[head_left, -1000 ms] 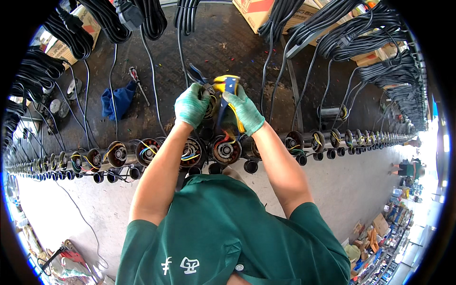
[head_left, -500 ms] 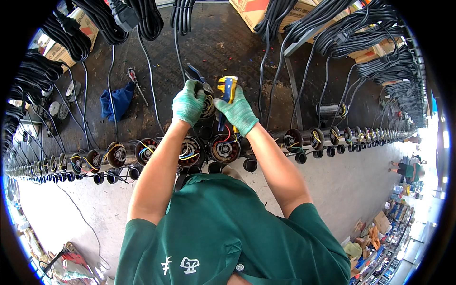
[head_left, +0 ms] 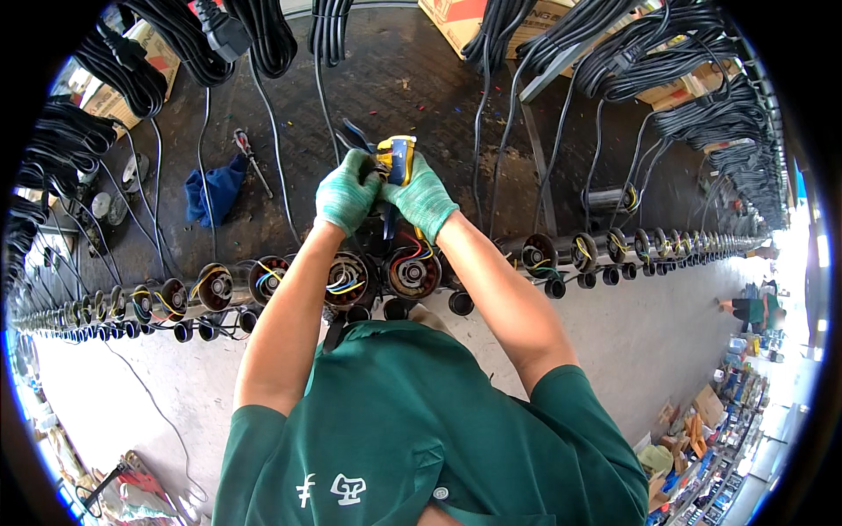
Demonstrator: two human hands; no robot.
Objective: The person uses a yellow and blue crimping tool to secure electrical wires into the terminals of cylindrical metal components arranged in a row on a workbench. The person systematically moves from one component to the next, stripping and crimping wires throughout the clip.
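A: Surface and room?

B: Dark, scuffed worktop (head_left: pixel 430 96) across upper half of frame, small coloured bits (head_left: pixel 373 112) scattered near upper center. Coiled black cords (head_left: pixel 331 31) hanging in a line from upper left round to upper right, cartons (head_left: pixel 452 22) behind. Blue cloth (head_left: pixel 215 188) left of center, screwdriver (head_left: pixel 254 164) lying slanted just beside it. Row of round metal housings (head_left: pixel 216 287) curving across mid-frame, left to right, coloured wires poking out of several. Pale grey floor (head_left: pixel 631 342) below the row. Cluttered shelving (head_left: pixel 702 465) at lower right; another person (head_left: pixel 759 309), small, at far right.

A: Tool location?

B: Blue-and-yellow wire stripper (head_left: pixel 402 158) just above frame center, over the worktop, above the housing row.

A: Pointing where? Axis?

B: Long axis close to vertical in frame. Head at upper end, toward top edge. Handles toward bottom edge, blue one left, yellow one right. Mouth side facing left; too small to read whether closed on a wire.

A: Grip?

B: Right hand (head_left: pixel 421 200), green glove: clenched around the stripper. Left hand (head_left: pixel 345 195), same glove: fingers curled, right beside the stripper's head. Contents hidden, can't tell. One black cord running down to that glove from upper center. Dark blue-and-black tool (head_left: pixel 355 136) just above the same glove; held or lying loose, can't tell.
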